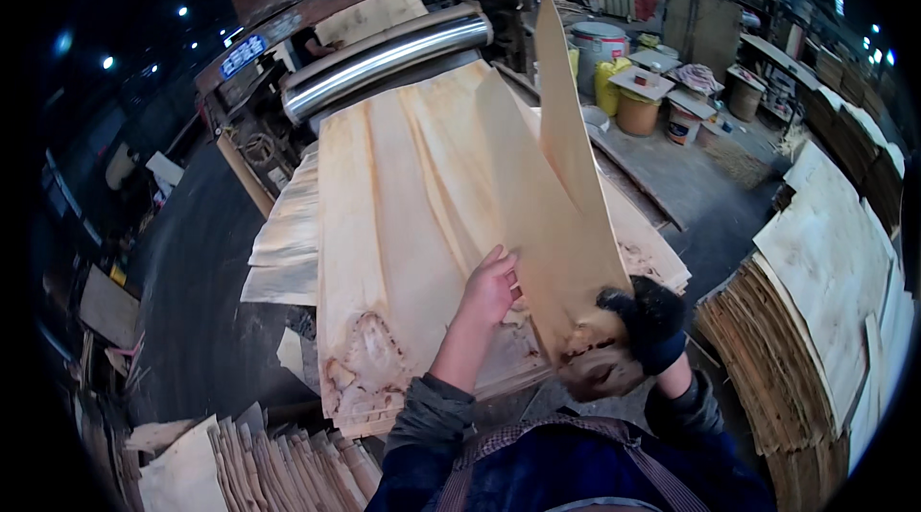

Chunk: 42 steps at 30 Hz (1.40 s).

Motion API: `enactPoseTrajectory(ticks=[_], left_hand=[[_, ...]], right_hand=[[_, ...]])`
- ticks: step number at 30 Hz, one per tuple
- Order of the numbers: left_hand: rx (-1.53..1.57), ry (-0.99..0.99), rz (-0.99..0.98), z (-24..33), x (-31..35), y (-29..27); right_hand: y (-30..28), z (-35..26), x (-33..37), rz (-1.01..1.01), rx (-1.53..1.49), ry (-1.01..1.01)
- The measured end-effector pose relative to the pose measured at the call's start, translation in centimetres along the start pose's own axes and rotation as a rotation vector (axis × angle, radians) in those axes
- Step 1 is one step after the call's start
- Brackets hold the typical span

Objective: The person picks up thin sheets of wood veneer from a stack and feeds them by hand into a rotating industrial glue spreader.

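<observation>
A narrow sheet of wood veneer (552, 234) stands tilted up in front of me, split toward its far end, with a dark knotty patch at its near end. My right hand (654, 320), in a black glove, is closed on its right edge near that patch. At the left edge my bare left hand (491, 289) is closed, its fingertips at the veneer's rim and partly hidden. Beneath lies a stack of wide, pale veneer sheets (389, 186) with brown streaks and rough knots at the near corners.
Beyond the stack runs a shiny metal roller (393, 66) on a machine frame. Veneer piles stand at the right (777, 349) and lower left (259, 464). Farther right are a yellowish bucket (640, 109), a white drum (597, 47) and other containers.
</observation>
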<state>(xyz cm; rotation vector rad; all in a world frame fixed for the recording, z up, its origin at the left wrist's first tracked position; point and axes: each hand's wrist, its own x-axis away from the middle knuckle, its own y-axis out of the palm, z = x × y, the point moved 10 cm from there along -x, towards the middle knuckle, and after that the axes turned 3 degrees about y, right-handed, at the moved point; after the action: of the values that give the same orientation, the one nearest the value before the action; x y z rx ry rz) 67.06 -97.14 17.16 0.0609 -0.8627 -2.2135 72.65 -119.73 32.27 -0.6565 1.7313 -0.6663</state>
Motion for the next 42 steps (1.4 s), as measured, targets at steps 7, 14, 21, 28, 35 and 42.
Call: enactPoseTrajectory(ticks=[7, 14, 21, 28, 35, 42], left_hand=[[-0.009, 0.216, -0.041, 5.8, 0.2, -11.0], [-0.141, 0.194, 0.203, 12.2, 0.9, -26.5], [-0.272, -0.094, 0.344, 13.0, 7.1, -34.4], [-0.234, -0.211, 0.355, 5.2, 20.6, -32.9], [-0.149, 0.052, 0.551, 6.7, 17.5, -32.5], [-0.162, 0.249, 0.629, 15.1, 3.2, -35.5]], right_hand=[[15.7, 0.3, 2.1, -0.292, -0.616, 0.078], [27.9, 3.2, 4.1, -0.468, -1.350, 0.938], [26.6, 7.6, -5.0, -0.383, -0.957, 0.179], [26.5, 7.9, 10.3, -0.410, -1.527, 1.210], [24.7, 8.5, 4.9, -0.324, -1.242, 1.114], [23.1, 11.4, -8.0, -0.009, -1.571, 0.956]])
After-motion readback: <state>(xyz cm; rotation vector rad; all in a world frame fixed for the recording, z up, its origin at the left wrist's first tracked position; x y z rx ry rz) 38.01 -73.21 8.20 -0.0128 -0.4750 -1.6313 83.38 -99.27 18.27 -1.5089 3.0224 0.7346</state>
